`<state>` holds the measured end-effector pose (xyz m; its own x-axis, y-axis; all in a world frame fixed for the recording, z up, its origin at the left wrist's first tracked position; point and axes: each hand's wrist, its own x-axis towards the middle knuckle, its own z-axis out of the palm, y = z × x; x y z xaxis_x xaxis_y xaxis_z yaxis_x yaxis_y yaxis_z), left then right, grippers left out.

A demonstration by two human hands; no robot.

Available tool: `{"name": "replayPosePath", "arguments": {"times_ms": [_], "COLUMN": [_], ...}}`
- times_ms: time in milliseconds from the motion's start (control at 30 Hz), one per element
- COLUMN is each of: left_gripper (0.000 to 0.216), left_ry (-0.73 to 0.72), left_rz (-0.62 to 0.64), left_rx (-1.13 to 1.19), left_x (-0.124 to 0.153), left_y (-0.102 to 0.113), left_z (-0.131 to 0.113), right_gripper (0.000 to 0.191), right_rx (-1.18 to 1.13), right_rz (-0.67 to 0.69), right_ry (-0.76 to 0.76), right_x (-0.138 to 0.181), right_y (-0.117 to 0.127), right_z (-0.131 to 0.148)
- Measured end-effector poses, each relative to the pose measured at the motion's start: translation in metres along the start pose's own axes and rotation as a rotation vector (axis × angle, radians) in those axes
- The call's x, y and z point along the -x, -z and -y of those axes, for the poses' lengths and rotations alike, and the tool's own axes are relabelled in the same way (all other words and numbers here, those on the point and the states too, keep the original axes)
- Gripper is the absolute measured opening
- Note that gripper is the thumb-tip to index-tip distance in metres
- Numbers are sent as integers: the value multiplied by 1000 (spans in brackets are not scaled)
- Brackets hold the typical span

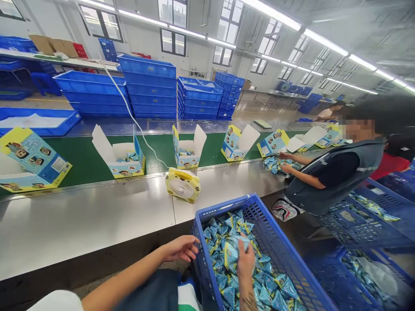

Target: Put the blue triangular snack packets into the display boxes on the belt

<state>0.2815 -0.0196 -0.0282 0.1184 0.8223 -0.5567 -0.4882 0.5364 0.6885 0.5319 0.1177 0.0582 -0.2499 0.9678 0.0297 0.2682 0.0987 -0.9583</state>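
A blue plastic crate [295, 268] sits in front of me, full of several small blue foil packets [259, 280]. My right hand [245, 261] is inside the crate, fingers closed on a bunch of these packets [231, 252]. My left hand [180, 248] rests at the crate's left rim, fingers loosely curled, with nothing visible in it.
A steel worktable [81, 220] carries a small yellow desk fan [182, 185]. Behind it a green conveyor belt [84, 160] bears several open yellow-and-blue cartons [125, 162]. A co-worker [330, 172] at the right sorts packets. Stacks of blue crates [151, 86] stand behind.
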Motion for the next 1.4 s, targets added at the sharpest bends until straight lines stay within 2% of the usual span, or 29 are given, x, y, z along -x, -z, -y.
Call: {"name": "replayPosePath", "arguments": {"times_ms": [67,133,233,300,367,467,533,600,667,700,767,833,900,933,1000,1067,1167,1233,1300,1333,1367,1400], "left_gripper": [58,56,39,30,23,18,18,20,20,21,26,34,40,41,36,28,24,27,32,35,37,40], "left_ry": [41,88,106,76,27,-94,-186,-258,-286,-290,-333,-478,-608,-611,-514,-423,-453,-468,-463,-469,-492,-524], "left_rz": [175,267,222,184,160,95,26,-34,-61,-61,-37,-16,-32,-48,-65,-63,-61,-46,-25,-11,2,8], "left_rx": [192,422,598,625,642,720,803,869,889,886,890,923,892,842,718,664,717,747,760,770,782,775], "left_x": [0,4,16,29,45,69,83,93,105,112,130,153,172,178,183,180,174,173,173,172,172,171], "left_y": [-8,-3,29,58,88,132,159,183,204,213,233,256,280,291,309,319,322,320,317,316,316,317], "left_z": [-19,-33,-43,-47,-54,-73,-91,-110,-126,-134,-145,-154,-159,-161,-162,-159,-154,-153,-156,-158,-161,-164], "right_gripper": [50,47,43,44,49,50,47,50,55,56,57,57,57,57,56,55,57,58,59,61,63,62], "right_rx": [9,27,26,-70,-279,-694,-919,-962,-901,-904,-1016,-1121,-1082,-1047,-1019,-1060,-1073,-807,-343,-167,-81,-112], "right_rz": [94,223,328,295,183,59,94,249,401,413,325,238,275,309,327,286,253,411,650,727,745,719], "right_ry": [63,150,178,94,-45,-198,-201,-205,-238,-234,-183,-139,-163,-185,-195,-161,-77,-67,-97,-116,-119,-112], "right_x": [-8,-8,2,6,3,-6,-7,-3,6,11,26,44,63,72,83,87,82,79,78,77,77,76], "right_y": [-51,-105,-169,-189,-191,-174,-166,-168,-181,-190,-212,-234,-251,-256,-259,-253,-250,-260,-278,-286,-293,-297], "right_z": [15,31,48,54,60,80,98,116,132,139,155,170,182,186,191,192,184,174,162,156,152,149]}}
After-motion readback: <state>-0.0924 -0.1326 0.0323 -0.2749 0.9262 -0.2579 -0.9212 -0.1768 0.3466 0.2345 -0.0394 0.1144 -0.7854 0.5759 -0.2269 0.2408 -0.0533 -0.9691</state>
